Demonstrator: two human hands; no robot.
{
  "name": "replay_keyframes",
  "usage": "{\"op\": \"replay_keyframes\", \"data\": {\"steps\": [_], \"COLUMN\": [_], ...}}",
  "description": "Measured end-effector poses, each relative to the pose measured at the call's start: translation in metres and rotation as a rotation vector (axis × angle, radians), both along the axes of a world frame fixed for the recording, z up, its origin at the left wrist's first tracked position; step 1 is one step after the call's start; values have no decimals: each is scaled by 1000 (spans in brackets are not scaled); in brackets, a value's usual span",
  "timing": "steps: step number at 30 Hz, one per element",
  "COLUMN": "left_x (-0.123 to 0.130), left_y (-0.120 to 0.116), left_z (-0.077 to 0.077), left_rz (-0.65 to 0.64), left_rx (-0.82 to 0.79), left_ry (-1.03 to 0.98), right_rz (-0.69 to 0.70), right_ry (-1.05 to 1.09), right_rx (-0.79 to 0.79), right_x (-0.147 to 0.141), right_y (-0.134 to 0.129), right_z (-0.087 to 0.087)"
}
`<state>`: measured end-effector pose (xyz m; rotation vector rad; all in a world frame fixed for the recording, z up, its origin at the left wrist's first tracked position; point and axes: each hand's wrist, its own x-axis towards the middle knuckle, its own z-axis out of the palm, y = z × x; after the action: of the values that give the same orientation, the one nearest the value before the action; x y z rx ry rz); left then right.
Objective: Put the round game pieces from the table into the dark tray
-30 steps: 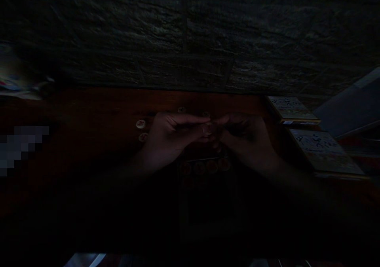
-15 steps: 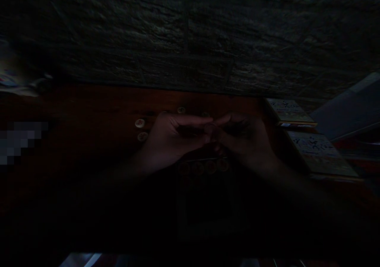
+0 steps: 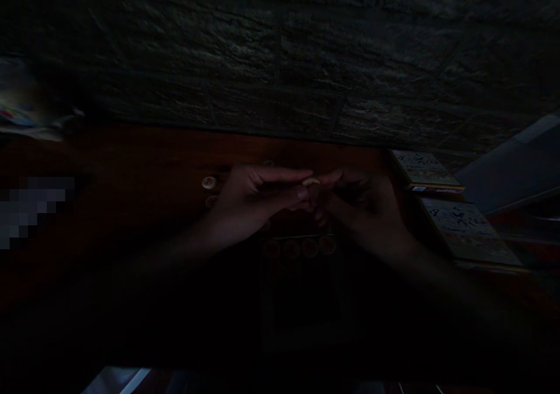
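Note:
In the dim head view, my left hand [image 3: 251, 198] and my right hand [image 3: 365, 204] meet at the middle over a dark wooden table [image 3: 149, 154]. Their fingertips pinch a small round pale piece [image 3: 310, 181] between them. A round piece with a red character [image 3: 209, 182] lies left of my left hand, and a darker one [image 3: 212, 201] is partly hidden by that hand. Below the hands, several round pieces stand in a row, one of them at the right end [image 3: 327, 244], along the top of a dark tray or box [image 3: 301, 341].
Two flat printed boxes lie at the right, one farther back [image 3: 426, 169] and one nearer [image 3: 472, 230]. A rough stone wall [image 3: 275, 55] rises behind the table. A crumpled packet [image 3: 26, 105] is at the far left.
The piece at my fingertips has tilted and its pale edge now shows. My hands have stayed nearly in place, while the view has shifted slightly.

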<state>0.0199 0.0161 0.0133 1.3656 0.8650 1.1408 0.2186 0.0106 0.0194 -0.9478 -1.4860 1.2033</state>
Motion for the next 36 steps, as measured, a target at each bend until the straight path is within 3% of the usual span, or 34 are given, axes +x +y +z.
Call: {"op": "replay_keyframes", "data": {"steps": [6, 12, 21, 36], "left_x": [0, -1, -1, -1], "left_y": [3, 5, 5, 5], "left_z": [-2, -5, -6, -4], "left_rz": [-45, -89, -109, -121], "left_rx": [-101, -87, -102, -112], "left_ry": [-97, -122, -159, -124], "right_rz": [49, 31, 107, 58], "right_ry": [19, 10, 33, 78], "right_rx": [31, 57, -4, -94], "right_x": [3, 2, 5, 2], "right_y": [4, 3, 4, 4], "right_z": [-6, -7, -1, -6]}}
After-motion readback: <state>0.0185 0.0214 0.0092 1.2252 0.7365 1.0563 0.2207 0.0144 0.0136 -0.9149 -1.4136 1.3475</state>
